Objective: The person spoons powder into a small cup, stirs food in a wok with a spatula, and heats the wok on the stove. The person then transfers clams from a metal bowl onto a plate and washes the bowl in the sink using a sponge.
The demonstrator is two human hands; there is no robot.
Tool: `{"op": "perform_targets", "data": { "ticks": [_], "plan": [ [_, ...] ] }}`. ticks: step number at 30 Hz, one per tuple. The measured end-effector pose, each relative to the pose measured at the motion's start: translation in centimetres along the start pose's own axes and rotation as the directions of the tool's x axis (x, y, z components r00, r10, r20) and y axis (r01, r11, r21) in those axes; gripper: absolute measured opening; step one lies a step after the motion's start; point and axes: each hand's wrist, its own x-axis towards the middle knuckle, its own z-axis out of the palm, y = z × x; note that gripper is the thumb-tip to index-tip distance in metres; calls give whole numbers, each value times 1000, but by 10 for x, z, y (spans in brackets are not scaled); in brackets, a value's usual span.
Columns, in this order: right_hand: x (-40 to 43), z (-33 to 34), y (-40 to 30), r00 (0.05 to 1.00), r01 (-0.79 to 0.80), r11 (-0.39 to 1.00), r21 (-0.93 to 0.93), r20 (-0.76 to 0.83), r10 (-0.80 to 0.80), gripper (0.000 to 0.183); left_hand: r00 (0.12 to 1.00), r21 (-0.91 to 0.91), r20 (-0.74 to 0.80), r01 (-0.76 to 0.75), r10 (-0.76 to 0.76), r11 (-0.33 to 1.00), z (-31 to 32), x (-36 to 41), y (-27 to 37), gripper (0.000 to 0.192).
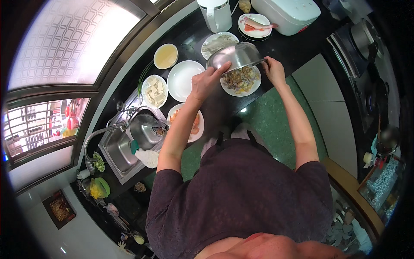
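Note:
A stainless steel bowl (237, 56) is tilted over a white plate of clams (241, 81). My left hand (207, 79) grips its left side, thumb on the outer wall. On the right, my right hand (273, 69) holds the bowl's rim. Behind the bowl is a plate of pale, translucent food (220, 43). A bare white plate (185, 81) lies left of the clams, beside a bowl of white tofu pieces (155, 92) and a bowl of yellowish liquid (166, 56). My left forearm partly hides a plate of orange food (196, 124).
A double steel sink (121, 152) with a curved tap (100, 131) is at left, a white cloth (147, 158) over its edge. At the back stand a white electric kettle (216, 16), a plate with a fish piece (255, 26) and a white appliance (288, 14). A stove (364, 97) is at right.

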Motion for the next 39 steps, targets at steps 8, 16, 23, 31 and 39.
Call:
{"op": "perform_targets", "data": {
  "ticks": [8,16,23,31,39],
  "plan": [
    [9,4,2,998,-12,1000,-2,-58,11,11,1000,38,-2,-4,4,999,7,7,-7,70],
    [9,-1,-10,993,54,997,54,-105,-49,11,996,12,-84,-13,14,1000,-3,5,-8,67],
    [16,-6,-7,998,54,998,21,-45,-53,12,995,30,-100,-24,27,999,-6,12,-9,68],
    [11,-7,-8,996,64,998,29,-60,-62,10,995,60,-71,-62,66,996,-12,5,-2,69],
    [4,1,3,996,43,998,51,-77,-39,13,998,57,-18,-65,66,996,-7,3,-1,73]
  ]
}}
